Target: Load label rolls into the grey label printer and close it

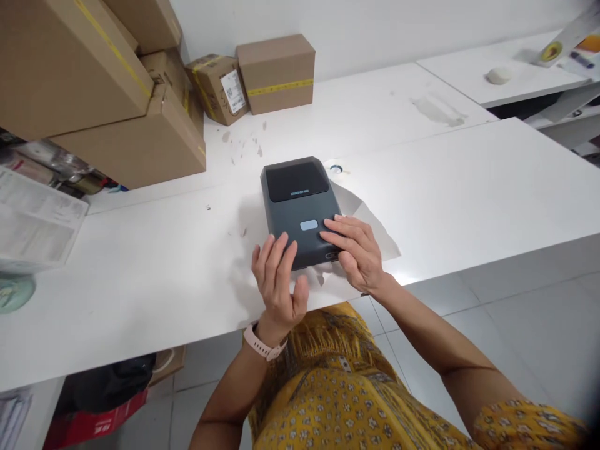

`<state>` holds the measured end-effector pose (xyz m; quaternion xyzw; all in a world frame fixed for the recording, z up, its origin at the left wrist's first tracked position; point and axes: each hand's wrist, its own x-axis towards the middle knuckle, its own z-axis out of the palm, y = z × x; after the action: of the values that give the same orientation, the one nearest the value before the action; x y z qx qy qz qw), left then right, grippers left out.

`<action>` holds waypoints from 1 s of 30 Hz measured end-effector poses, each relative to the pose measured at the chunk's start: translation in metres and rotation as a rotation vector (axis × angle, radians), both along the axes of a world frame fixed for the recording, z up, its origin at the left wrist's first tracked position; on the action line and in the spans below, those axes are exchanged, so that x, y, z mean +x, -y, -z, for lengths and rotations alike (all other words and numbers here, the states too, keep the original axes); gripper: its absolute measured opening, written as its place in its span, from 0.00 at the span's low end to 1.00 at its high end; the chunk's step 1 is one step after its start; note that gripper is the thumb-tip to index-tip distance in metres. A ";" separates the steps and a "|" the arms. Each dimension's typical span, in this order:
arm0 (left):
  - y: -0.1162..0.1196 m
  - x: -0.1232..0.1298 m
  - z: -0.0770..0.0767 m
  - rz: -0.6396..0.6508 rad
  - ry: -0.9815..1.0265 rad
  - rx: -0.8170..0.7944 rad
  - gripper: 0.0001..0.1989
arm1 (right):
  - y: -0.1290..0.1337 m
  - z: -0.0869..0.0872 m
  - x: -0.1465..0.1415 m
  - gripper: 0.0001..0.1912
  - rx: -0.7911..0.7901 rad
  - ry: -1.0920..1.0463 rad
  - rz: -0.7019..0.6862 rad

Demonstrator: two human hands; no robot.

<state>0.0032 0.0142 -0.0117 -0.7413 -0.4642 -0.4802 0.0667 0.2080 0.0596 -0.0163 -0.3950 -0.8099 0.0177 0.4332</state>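
Note:
A dark grey label printer with a glossy black window and a light blue button lies on the white table in front of me. My left hand is at its near left corner, fingers stretched out over the edge and thumb apart. On the near right corner rests my right hand, with its fingers laid along the top and its thumb by the front edge. White paper sticks out from beneath the printer on the right. Neither hand lifts the printer.
Cardboard boxes stand along the back, and larger stacked boxes fill the left side. A printed white carton and a green round object are at far left. Right of the printer's top lies a small ring. The table's front edge runs close to me.

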 end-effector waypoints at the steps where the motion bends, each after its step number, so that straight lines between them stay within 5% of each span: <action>1: -0.005 0.000 -0.002 0.005 -0.023 -0.044 0.25 | 0.000 0.001 -0.003 0.27 -0.007 -0.028 0.014; 13: -0.008 0.005 -0.001 -0.003 -0.017 -0.070 0.22 | -0.009 0.017 -0.026 0.35 -0.015 -0.221 0.188; 17: 0.020 0.007 0.001 -0.062 0.258 -0.088 0.10 | -0.013 0.025 -0.027 0.36 -0.026 -0.216 0.199; 19: 0.034 0.011 0.004 -0.014 0.516 -0.310 0.09 | -0.013 0.027 -0.027 0.37 -0.006 -0.218 0.205; 22: 0.037 0.021 0.002 0.227 0.912 -1.034 0.21 | -0.012 0.026 -0.028 0.40 0.017 -0.149 0.248; 24: 0.027 0.030 -0.005 0.341 1.156 -1.355 0.24 | -0.011 0.024 -0.028 0.41 0.033 -0.114 0.272; 26: 0.015 0.038 -0.014 0.357 1.322 -1.437 0.25 | -0.012 0.021 -0.028 0.36 0.086 -0.169 0.233; 30: 0.006 0.049 -0.024 0.278 1.414 -1.341 0.21 | -0.015 0.017 -0.028 0.22 0.231 -0.368 0.038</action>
<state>0.0521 0.0084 0.0121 -0.2155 -0.4821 -0.4538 -0.7178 0.1796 0.0742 -0.0334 -0.3481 -0.7061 -0.0116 0.6165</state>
